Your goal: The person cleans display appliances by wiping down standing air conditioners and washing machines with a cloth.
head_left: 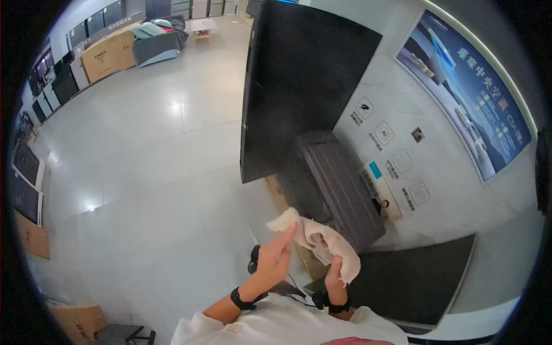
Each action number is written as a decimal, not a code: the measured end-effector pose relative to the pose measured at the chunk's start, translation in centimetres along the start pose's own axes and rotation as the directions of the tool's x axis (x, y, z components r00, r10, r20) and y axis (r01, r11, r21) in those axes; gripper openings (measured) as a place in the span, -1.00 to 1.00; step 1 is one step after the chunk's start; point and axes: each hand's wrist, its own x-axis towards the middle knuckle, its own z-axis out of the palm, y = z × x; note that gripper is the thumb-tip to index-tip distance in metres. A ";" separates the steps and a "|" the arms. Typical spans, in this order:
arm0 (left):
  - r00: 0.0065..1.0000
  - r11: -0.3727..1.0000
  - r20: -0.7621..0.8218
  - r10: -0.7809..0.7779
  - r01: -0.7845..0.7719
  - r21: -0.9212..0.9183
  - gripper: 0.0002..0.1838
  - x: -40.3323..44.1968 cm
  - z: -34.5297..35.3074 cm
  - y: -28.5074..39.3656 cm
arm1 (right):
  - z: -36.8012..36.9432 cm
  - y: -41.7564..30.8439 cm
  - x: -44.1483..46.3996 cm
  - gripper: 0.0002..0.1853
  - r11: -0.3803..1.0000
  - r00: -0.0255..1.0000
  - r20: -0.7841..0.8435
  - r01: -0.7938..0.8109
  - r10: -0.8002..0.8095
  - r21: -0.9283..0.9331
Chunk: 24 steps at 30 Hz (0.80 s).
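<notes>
A cream-coloured cloth (339,244) with frayed edges is stretched between my two hands in front of my body. My left hand (271,260) has its fingers closed at the cloth's left end, index finger along it; part of that grip is hidden. At the lower right end, my right hand (334,282) is wrapped round the cloth with the thumb on top. Each wrist wears a black band. Just beyond the cloth stands a dark grey ribbed unit with a round grille (339,184), on a wooden base.
A tall black cabinet (305,86) rises behind the unit. On the right wall hangs a blue lit poster (468,92). A dark panel (411,282) lies at lower right. Cardboard boxes (109,54) and a low table (203,26) stand on the tiled floor (155,190).
</notes>
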 end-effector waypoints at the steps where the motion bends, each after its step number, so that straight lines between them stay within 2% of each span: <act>1: 0.998 1.000 -0.059 0.018 -0.017 0.024 -0.40 1.5 -0.7 -0.9 | 1.7 0.7 1.5 -0.60 0.997 0.998 -0.024 -0.056 0.057 0.047; 3: 0.986 0.990 -0.136 0.101 -0.086 0.108 -0.40 4.8 -2.3 -2.6 | 4.5 3.2 5.3 -0.61 0.974 0.996 -0.051 -0.065 0.077 0.216; 5: 0.968 0.974 -0.180 0.177 -0.147 0.170 -0.41 9.2 -4.2 -4.3 | 8.0 6.5 11.5 -0.64 0.890 0.997 -0.080 0.048 -0.013 0.454; 8: 0.967 0.963 -0.183 0.179 -0.134 0.233 -0.40 15.3 -7.2 -5.3 | 12.5 8.5 18.2 -0.67 0.865 0.968 -0.231 0.028 0.103 0.501; 10: 0.951 0.941 -0.196 0.241 -0.179 0.286 -0.39 19.6 -9.1 -6.3 | 14.7 -0.2 25.2 -0.72 0.596 0.985 -0.076 -0.033 0.156 0.802; 13: 0.939 0.924 -0.207 0.274 -0.197 0.327 -0.36 24.7 -11.3 -7.9 | 18.1 1.3 31.1 -0.74 0.740 0.958 -0.193 -0.028 0.211 0.672; 17: 0.918 0.891 -0.205 0.340 -0.245 0.383 -0.30 32.4 -14.3 -11.5 | 23.3 0.7 38.4 -0.76 0.831 0.949 -0.266 0.008 0.169 0.556; 18: 0.920 0.908 -0.189 0.344 -0.275 0.315 -0.29 34.7 -15.1 -12.5 | 24.8 0.1 40.5 -0.76 0.846 0.948 -0.278 0.017 0.156 0.532; 19: 0.922 0.921 -0.169 0.347 -0.302 0.246 -0.27 37.0 -16.0 -13.6 | 26.6 0.4 42.9 -0.78 0.878 0.935 -0.354 0.155 0.017 0.452; 20: 0.928 0.931 -0.141 0.346 -0.320 0.176 -0.26 39.3 -17.0 -14.5 | 27.5 0.0 45.0 -0.77 0.907 0.955 -0.296 0.130 -0.007 0.400; 23: 0.893 0.855 -0.021 0.449 -0.423 0.301 -0.27 47.0 -19.3 -16.0 | 28.1 -1.8 50.8 -0.75 0.972 0.990 -0.132 0.085 -0.057 0.218; 24: 0.896 0.859 0.024 0.444 -0.433 0.272 -0.27 49.7 -20.0 -16.4 | 28.6 -2.5 52.7 -0.75 0.988 0.986 -0.149 0.095 -0.076 0.122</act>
